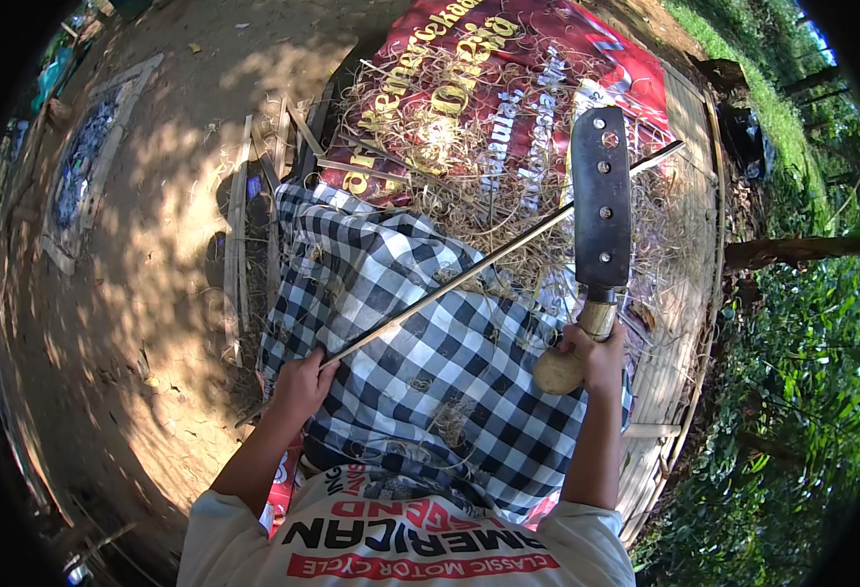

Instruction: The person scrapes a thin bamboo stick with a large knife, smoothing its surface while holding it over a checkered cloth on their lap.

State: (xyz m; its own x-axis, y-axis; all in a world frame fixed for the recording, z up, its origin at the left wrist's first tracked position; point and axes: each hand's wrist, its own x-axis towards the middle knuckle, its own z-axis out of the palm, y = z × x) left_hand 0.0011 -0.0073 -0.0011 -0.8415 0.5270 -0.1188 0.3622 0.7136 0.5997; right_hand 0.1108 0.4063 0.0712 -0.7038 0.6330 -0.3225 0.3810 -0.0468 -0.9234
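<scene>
My left hand (300, 389) is closed round the near end of a long, thin bamboo strip (469, 274). From there the strip slants up and away to the right, and its far end passes behind the blade. In my right hand (598, 357) is a cleaver (603, 196), gripped by its wooden handle, which ends in a round knob. Its broad dark blade has several holes and points away from me. Whether blade and strip touch, I cannot tell. Under both hands a black-and-white checked cloth (400, 338) covers my lap, with some curled shavings on it.
Past the cloth lies a red printed banner (635, 68) strewn with thin curled shavings (430, 127). It rests on a slatted bamboo platform (689, 127). Loose bamboo pieces (242, 235) lie at the platform's left side, beside bare earth (146, 323). Green plants (792, 382) grow along the right.
</scene>
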